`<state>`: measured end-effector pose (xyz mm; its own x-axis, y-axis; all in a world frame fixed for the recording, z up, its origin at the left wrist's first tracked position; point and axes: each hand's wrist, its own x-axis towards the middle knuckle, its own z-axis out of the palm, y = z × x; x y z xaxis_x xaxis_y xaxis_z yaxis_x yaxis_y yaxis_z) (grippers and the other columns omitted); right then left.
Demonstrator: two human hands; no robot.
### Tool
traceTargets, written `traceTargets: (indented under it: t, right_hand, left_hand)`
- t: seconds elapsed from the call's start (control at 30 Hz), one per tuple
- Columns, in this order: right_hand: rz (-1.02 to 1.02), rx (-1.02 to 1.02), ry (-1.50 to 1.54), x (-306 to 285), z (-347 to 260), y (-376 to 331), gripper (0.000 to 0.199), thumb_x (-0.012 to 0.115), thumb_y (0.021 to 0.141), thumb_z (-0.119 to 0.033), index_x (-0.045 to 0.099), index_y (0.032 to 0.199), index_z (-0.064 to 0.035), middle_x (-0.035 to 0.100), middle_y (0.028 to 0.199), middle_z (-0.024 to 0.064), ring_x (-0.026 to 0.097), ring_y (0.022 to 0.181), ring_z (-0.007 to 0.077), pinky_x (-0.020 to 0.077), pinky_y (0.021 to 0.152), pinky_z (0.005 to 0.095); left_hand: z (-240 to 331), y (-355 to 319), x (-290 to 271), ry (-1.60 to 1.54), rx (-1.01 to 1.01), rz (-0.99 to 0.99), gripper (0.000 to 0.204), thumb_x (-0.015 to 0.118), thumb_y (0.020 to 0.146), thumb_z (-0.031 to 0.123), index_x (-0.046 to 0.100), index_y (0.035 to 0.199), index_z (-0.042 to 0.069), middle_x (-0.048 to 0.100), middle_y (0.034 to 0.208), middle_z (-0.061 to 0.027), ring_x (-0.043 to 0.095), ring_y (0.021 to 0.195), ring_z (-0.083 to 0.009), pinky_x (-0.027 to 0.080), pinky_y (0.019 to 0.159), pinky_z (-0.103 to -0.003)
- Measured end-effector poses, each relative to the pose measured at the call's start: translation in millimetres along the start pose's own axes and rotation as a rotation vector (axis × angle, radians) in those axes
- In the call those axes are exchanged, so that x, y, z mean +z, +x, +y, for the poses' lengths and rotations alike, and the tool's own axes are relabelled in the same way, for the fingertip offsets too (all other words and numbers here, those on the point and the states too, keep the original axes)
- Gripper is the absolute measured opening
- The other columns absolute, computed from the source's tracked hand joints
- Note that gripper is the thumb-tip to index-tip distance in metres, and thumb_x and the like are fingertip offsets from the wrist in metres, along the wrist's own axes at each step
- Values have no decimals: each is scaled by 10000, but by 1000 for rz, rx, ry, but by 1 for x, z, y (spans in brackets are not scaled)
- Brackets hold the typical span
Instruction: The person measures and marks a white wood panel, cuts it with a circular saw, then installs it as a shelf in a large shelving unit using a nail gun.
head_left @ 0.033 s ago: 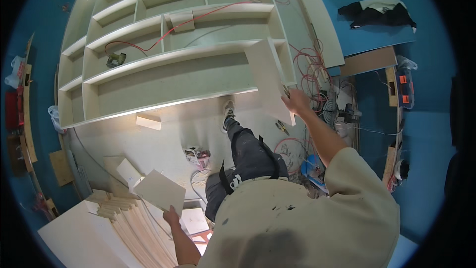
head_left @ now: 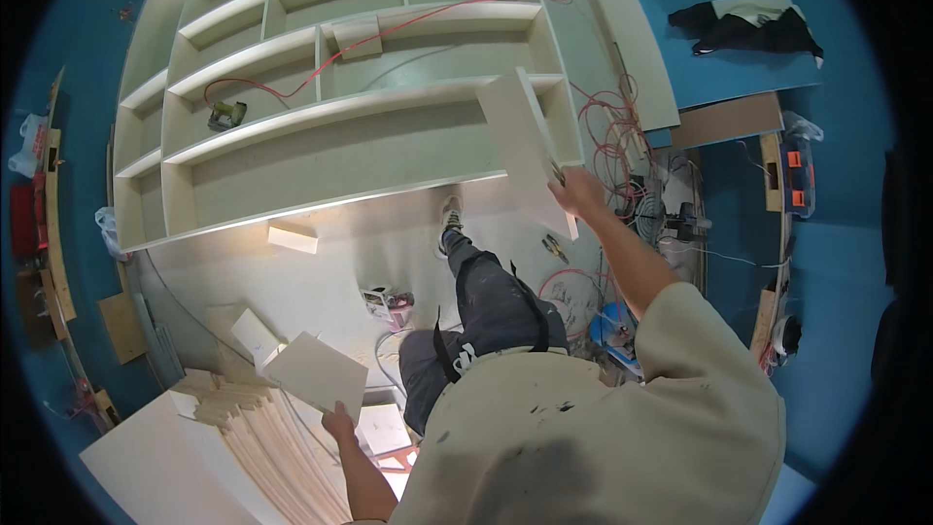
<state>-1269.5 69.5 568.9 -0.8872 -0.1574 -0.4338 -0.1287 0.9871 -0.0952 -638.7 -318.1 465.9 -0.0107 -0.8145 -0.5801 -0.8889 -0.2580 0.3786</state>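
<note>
My right hand (head_left: 578,194) is closed on the edge of a long pale board (head_left: 520,151), which slants up over the near right corner of a shelf frame (head_left: 321,202). A small dark item shows at its fingers, too small to name. My left hand (head_left: 338,422), low on the left, grips the near corner of a squarish pale panel (head_left: 316,374), held above the floor beside a stack of boards (head_left: 277,447). The frame lies flat on the floor, divided into several compartments. A green nail gun (head_left: 226,116) sits inside it, with a red air hose (head_left: 282,95) running from it.
Red hose coils and cables (head_left: 607,131) lie right of the frame. Pliers (head_left: 555,249), a small box (head_left: 389,306) and a white offcut (head_left: 293,237) rest on the floor near my feet. A dark garment (head_left: 748,24) lies on the blue surface at right.
The view has shifted very slightly. Both hands keep their boards in nearly the same places.
</note>
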Motion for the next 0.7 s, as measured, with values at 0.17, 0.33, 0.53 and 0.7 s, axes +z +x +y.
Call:
traceTargets:
  t: [0.17,0.33,0.53,0.7]
  right_hand:
    - [-29,-175,-35,14,-44,133,304,628,858,-335,705,900,-43,698,916,201,682,886,385,532,801,504]
    - [-52,-361,-105,65,-87,222,215,624,838,-268,714,832,-73,713,892,154,696,801,360,532,767,503]
    - [-108,-523,-237,135,-143,288,159,601,835,-223,697,875,-102,710,912,112,706,836,294,509,765,455]
    - [-133,-493,-238,199,-165,336,159,586,842,-210,687,882,-94,704,917,119,700,807,295,510,742,448]
  left_hand:
    - [111,-23,20,42,12,-81,337,667,823,116,664,1072,-112,716,987,-175,682,838,-299,527,740,-394]
    - [237,-42,61,382,205,-271,295,686,804,165,697,988,-65,713,935,-263,700,909,-388,530,789,-433]
    - [299,-24,151,648,339,-401,308,683,829,204,675,1053,-8,668,975,-254,643,951,-455,512,828,-523]
    - [288,20,195,674,503,-412,131,645,816,125,582,824,11,590,825,-204,598,812,-430,482,730,-528]
